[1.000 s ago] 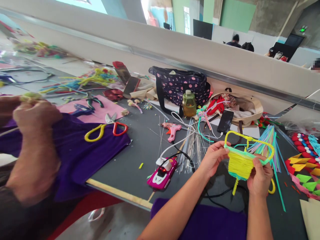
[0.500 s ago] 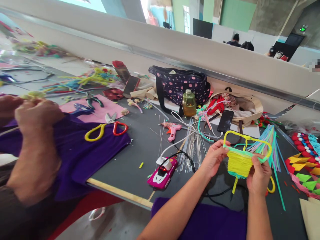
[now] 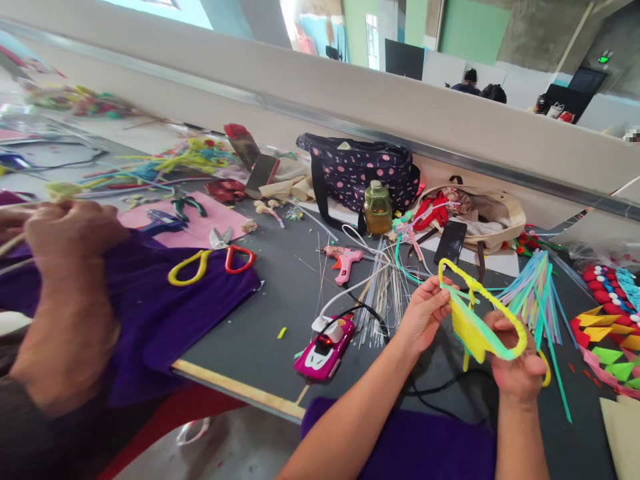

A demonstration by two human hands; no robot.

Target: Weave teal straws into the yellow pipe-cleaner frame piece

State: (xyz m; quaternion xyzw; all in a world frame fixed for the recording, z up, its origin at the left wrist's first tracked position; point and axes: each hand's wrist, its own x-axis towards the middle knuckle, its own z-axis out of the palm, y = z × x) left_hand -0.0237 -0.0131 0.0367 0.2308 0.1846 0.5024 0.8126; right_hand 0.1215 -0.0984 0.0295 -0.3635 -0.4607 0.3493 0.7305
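Observation:
A yellow pipe-cleaner piece point(image 3: 467, 327) with a mint-green top edge and a yellow loop above it is held up over the right part of the table. My left hand point(image 3: 425, 313) pinches its left top corner between thumb and fingers. At the right end, my right hand point(image 3: 517, 363) is closed around the lower corner, its fingertips partly behind the piece. The piece is tilted, its top edge slanting down to the right. Pipe cleaners in mint, lilac and blue point(image 3: 530, 290) fan out behind it. Yellow scissor handles point(image 3: 547, 370) show in part beside my right hand.
A pink glue gun point(image 3: 345, 260), thin wires point(image 3: 383, 300) and a magenta power strip point(image 3: 325, 350) with cables lie left of my hands. Behind stand a bottle point(image 3: 379, 208) and a patterned bag point(image 3: 357, 170). A co-worker's hands point(image 3: 65, 227) work at far left.
The piece has turned from facing me to a slant, its right end lower and its top edge towards me. My right hand has shifted its hold; my left keeps its corner.

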